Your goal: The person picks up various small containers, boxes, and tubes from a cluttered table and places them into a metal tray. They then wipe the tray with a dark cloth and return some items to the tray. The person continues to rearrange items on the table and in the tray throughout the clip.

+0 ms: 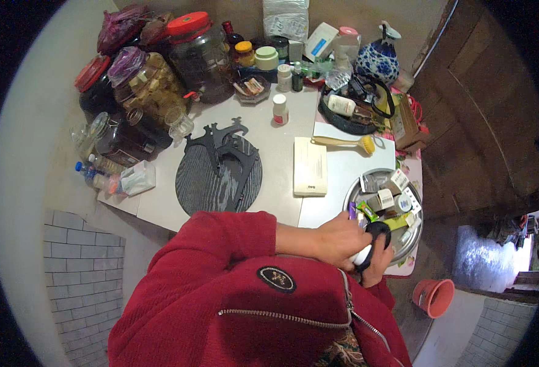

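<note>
Both my hands are together over the near edge of a round metal tray [417, 244] at the right of the table. My left hand [338, 240] reaches in from the left, its fingers closed on a small white object with a black, rounded part [377, 231]; its exact kind does not show. Below it, my right hand [376, 264] has its fingers curled around the same object from the right. In the tray lie small boxes [399, 181], a green packet [366, 211], a round tin [403, 204] and a white tube [411, 231].
A cream box [310, 168] and a wooden-handled brush [346, 143] lie beyond the tray. Black stand parts [230, 153] rest on a round dark board [196, 183]. Large jars [202, 58] crowd the back left. An orange bucket [433, 298] stands on the floor at right.
</note>
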`<move>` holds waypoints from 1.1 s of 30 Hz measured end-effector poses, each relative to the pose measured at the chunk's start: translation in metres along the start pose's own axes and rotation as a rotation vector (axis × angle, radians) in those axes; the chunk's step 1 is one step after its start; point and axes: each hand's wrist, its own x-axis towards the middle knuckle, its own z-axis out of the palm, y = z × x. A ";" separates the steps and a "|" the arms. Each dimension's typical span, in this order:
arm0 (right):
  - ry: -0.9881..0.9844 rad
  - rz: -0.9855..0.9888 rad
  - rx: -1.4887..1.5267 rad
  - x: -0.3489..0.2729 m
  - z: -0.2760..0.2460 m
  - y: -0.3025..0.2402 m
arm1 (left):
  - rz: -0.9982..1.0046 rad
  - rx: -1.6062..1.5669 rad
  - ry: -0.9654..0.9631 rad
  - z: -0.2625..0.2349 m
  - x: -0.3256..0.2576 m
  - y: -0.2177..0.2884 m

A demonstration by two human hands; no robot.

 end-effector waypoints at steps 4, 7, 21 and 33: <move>-0.105 -0.070 -0.233 -0.001 0.003 -0.020 | -0.160 -0.340 -0.029 0.006 -0.021 -0.011; -0.064 0.228 -0.133 -0.005 0.007 -0.038 | -0.176 -0.298 0.018 0.011 -0.023 -0.015; -0.093 0.520 0.739 -0.003 0.028 -0.011 | 0.097 -0.014 0.119 0.005 -0.029 -0.010; -0.223 0.505 0.853 -0.011 0.023 0.001 | 0.203 -0.053 0.624 -0.022 -0.017 -0.008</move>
